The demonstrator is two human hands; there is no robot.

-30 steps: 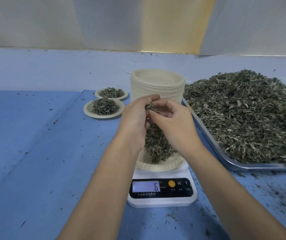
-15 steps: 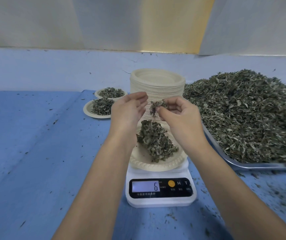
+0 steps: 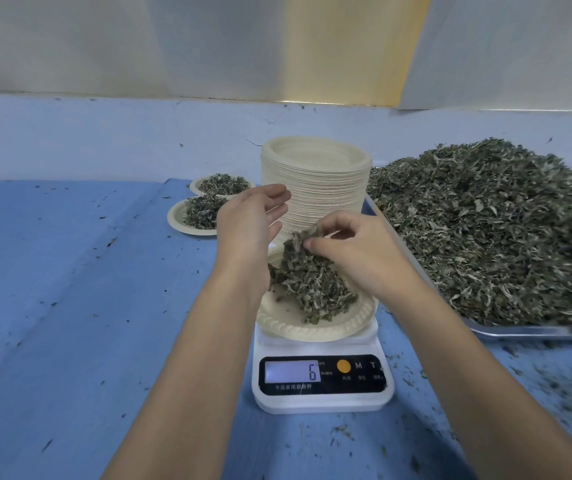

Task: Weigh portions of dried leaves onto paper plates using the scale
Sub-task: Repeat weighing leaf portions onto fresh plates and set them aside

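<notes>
One scale (image 3: 322, 393) reads 6 and bears one paper plate (image 3: 298, 329) of dried leaves (image 3: 312, 285). The right hand (image 3: 357, 251) pinches a tuft (image 3: 303, 237) above that pile; the left hand (image 3: 246, 233) hovers beside it, fingers loose, holding nothing. Two filled plates (image 3: 176, 218) sit far left, one plate stack (image 3: 315, 181) stands behind the scale, and one heaped tray (image 3: 519, 331) lies right

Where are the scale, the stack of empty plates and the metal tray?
scale (image 3: 293, 372): head view, on its lit display.
stack of plates (image 3: 329, 188): head view, on its ribbed side.
tray (image 3: 526, 331): head view, on its near metal rim.
</notes>
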